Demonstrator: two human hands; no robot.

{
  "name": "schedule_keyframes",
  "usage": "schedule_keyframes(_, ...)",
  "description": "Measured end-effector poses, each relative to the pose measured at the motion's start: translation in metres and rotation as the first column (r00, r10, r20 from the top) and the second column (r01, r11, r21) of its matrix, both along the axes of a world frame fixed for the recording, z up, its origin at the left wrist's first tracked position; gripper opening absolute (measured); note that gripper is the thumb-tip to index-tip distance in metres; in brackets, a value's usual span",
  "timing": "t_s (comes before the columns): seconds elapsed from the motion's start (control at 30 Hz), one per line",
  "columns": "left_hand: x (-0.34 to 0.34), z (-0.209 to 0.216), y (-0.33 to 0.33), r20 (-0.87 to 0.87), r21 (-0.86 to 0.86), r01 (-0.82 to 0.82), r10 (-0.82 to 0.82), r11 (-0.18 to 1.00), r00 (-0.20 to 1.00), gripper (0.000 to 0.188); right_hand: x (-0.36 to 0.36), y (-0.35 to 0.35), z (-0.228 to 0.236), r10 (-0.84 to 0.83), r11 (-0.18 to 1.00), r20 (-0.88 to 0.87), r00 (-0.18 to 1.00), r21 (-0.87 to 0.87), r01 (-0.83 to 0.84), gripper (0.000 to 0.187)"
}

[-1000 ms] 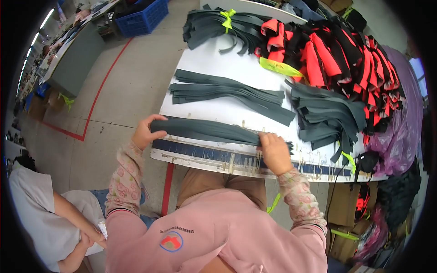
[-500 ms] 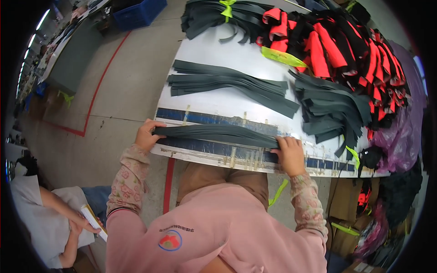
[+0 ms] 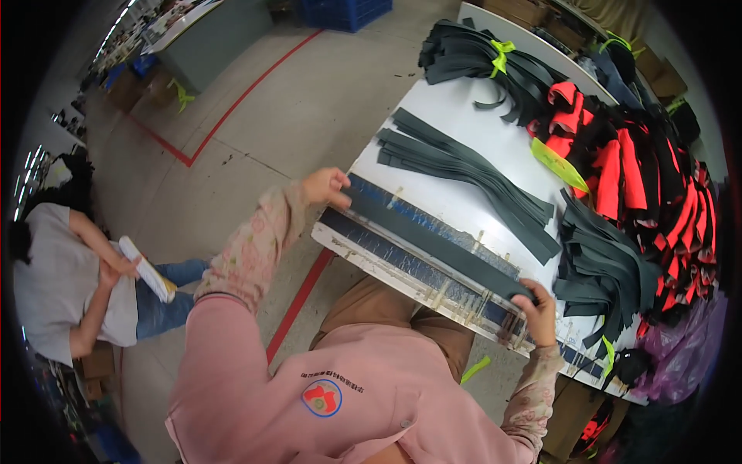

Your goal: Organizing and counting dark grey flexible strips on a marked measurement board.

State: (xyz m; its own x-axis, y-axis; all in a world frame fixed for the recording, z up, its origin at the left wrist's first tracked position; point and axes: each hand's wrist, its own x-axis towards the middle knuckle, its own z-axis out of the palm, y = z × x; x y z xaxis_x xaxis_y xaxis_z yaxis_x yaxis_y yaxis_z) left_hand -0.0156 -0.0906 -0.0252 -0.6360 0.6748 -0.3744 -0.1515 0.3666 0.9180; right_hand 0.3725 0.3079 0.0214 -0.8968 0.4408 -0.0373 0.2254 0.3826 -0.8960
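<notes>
A flat stack of dark grey-green fabric strips (image 3: 437, 241) lies slantwise along the near edge of the white table (image 3: 495, 116). At its left end is my left hand (image 3: 328, 188), fingers closed on the strips. My right hand (image 3: 539, 311) pinches the other end between thumb and fingers. Just beyond lies a second, looser group of strips (image 3: 471, 184), fanned at its ends. More strips (image 3: 603, 259) sit in a wavy heap to the right of my right hand.
Far back, a strip bundle (image 3: 464, 58) is bound with a yellow-green tie (image 3: 502, 56). Red-and-black fabric pieces (image 3: 610, 174) pile along the right, beside purple plastic (image 3: 680, 348). On the left a person (image 3: 81, 271) holds a white-and-yellow object (image 3: 147, 271). A blue crate (image 3: 344, 11) stands far off.
The view has turned, so the table now appears slanted and further right. The strips between my hands now look flatter and more evenly stacked; both hands remain at their ends.
</notes>
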Motion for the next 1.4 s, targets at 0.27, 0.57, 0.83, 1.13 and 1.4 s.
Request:
schedule_keyframes(0.27, -0.051, 0.005, 0.036, -0.091, -0.339, -0.148, 0.125, 0.929, 0.988, 0.068, -0.063, 0.036, -0.035, -0.06, 0.989, 0.12, 0.991, -0.127, 0.075, 0.025)
schedule_keyframes(0.57, -0.052, -0.01, 0.046, -0.336, -0.468, -0.174, 0.008, 0.866, 0.942, 0.062, -0.067, 0.036, -0.04, -0.068, 0.981, 0.223, 0.972, -0.163, 0.106, 0.024)
schedule_keyframes(0.83, -0.052, -0.015, 0.045, -0.272, -0.454, -0.141, 0.015, 0.88, 0.962, 0.059, -0.068, 0.034, -0.031, -0.067, 0.98, 0.276, 0.959, -0.163, 0.116, 0.023)
schedule_keyframes(1.13, -0.045, -0.016, 0.047, -0.35, -0.433, -0.187, 0.026, 0.882, 0.936, 0.057, -0.061, 0.028, -0.031, -0.11, 0.975, 0.291, 0.95, -0.155, 0.16, 0.032)
schedule_keyframes(1.4, -0.047, -0.03, 0.02, -0.299, -0.222, -0.21, 0.138, 0.952, 0.944, 0.062, -0.034, 0.008, -0.03, -0.283, 0.881, 0.158, 0.946, -0.347, 0.322, 0.066)
